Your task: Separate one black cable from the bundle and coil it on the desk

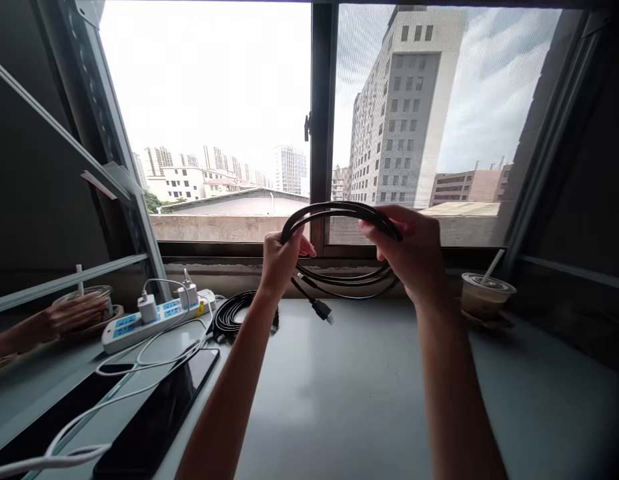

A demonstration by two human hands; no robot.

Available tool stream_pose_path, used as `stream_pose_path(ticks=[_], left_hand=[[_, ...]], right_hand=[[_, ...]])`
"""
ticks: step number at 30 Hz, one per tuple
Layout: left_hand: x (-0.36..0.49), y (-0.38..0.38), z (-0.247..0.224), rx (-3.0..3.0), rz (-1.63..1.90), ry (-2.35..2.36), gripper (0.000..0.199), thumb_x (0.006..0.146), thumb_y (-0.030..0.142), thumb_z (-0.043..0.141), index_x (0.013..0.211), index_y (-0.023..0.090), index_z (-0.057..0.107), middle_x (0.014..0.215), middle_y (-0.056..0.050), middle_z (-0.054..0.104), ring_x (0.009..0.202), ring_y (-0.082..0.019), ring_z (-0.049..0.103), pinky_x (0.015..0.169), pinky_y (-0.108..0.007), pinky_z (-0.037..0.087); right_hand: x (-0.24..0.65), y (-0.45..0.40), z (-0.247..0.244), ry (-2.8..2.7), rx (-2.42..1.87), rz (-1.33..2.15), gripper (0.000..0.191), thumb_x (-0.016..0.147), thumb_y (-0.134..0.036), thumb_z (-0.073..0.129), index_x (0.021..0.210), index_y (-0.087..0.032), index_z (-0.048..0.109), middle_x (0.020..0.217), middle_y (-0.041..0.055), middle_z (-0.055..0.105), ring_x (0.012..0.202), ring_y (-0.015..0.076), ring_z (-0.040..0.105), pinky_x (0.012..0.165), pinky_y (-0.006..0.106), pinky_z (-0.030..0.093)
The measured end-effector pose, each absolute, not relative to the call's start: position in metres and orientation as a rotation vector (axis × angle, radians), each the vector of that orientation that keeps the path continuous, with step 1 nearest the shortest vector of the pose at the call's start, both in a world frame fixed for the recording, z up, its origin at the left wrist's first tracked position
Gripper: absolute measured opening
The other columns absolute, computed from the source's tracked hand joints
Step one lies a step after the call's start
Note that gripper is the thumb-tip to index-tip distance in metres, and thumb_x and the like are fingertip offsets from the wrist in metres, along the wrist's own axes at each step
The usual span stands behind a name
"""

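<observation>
A black cable [339, 208], looped into a loose coil, is held up above the table between both my hands. My left hand [284, 257] grips the coil's left side, fingers partly hidden behind it. On the right side, my right hand [409, 243] closes round the loops with thumb and fingers. One cable end with a dark plug [320, 309] and a pale tip hangs below the coil, near my left hand. Another short end shows just under the left side of the loops.
A second coiled black cable [232, 313] lies left of my left forearm. Beyond it are a white power strip [159, 317] with chargers and white wires, and a dark tablet [159, 413]. A lidded cup [487, 293] stands right. At far left, another person's hand [79, 313] holds a cup.
</observation>
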State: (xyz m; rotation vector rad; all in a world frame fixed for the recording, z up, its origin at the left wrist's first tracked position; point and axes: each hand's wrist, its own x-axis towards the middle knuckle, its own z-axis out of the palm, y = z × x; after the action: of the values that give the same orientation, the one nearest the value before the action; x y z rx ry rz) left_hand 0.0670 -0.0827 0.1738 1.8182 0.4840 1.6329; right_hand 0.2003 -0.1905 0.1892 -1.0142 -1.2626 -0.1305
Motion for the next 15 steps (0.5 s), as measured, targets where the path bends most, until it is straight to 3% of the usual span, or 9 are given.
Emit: stream_pose_path(ticks=[3,5,7,10,12,15], left_hand=[[0.067,-0.085,0.175,1.555,1.699,0.436,0.051,0.075,0.038,0.059,0.035,0.019,0.033,0.031,0.006,0.028,0.029,-0.004,0.03,0.034,-0.021,0.021],[0.066,-0.092,0.177,1.533,1.828,0.455,0.051,0.073,0.034,0.063,0.036,0.018,0.031,0.032,0.008,0.023,0.03,-0.002,0.021,0.034,-0.022,0.014],[0.068,-0.1,0.179,1.579,1.922,0.463,0.05,0.075,0.032,0.061,0.036,0.018,0.032,0.034,0.008,0.024,0.033,-0.002,0.021,0.035,-0.022,0.015],[0.077,-0.109,0.175,1.593,1.927,0.459,0.05,0.079,0.031,0.054,0.037,0.018,0.031,0.034,0.007,0.025,0.032,-0.002,0.023,0.035,-0.021,0.017],[0.085,-0.108,0.17,1.56,1.791,0.458,0.049,0.081,0.03,0.05,0.038,0.019,0.03,0.032,0.007,0.026,0.028,-0.003,0.027,0.033,-0.021,0.018],[0.098,-0.097,0.158,1.589,1.438,0.56,0.044,0.081,0.026,0.045,0.039,0.019,0.036,0.031,0.005,0.034,0.029,-0.007,0.041,0.033,-0.02,0.029]], right_hand=[[0.207,-0.179,0.185,-1.343,-1.148,-0.237,0.02,0.07,-0.031,0.063,0.085,-0.019,0.068,0.073,0.0012,0.065,0.065,0.0131,0.057,0.06,0.027,0.046],[0.209,-0.176,0.184,-1.34,-1.189,-0.25,0.022,0.072,-0.036,0.062,0.083,-0.018,0.068,0.071,0.0023,0.065,0.067,0.0144,0.059,0.064,0.029,0.047],[0.206,-0.178,0.185,-1.357,-1.157,-0.14,0.025,0.075,-0.041,0.059,0.069,-0.017,0.066,0.058,0.0014,0.061,0.056,0.0127,0.057,0.057,0.027,0.046],[0.198,-0.189,0.187,-1.376,-1.068,0.105,0.042,0.074,-0.043,0.06,0.043,-0.018,0.049,0.037,-0.0022,0.045,0.035,0.0083,0.044,0.039,0.023,0.036],[0.195,-0.198,0.189,-1.32,-1.06,0.166,0.043,0.069,-0.042,0.065,0.04,-0.018,0.045,0.033,-0.0044,0.038,0.029,0.0054,0.034,0.032,0.021,0.024],[0.195,-0.208,0.192,-1.23,-1.12,0.183,0.035,0.061,-0.042,0.072,0.044,-0.018,0.053,0.032,-0.0064,0.032,0.029,0.0029,0.026,0.032,0.021,0.015]])
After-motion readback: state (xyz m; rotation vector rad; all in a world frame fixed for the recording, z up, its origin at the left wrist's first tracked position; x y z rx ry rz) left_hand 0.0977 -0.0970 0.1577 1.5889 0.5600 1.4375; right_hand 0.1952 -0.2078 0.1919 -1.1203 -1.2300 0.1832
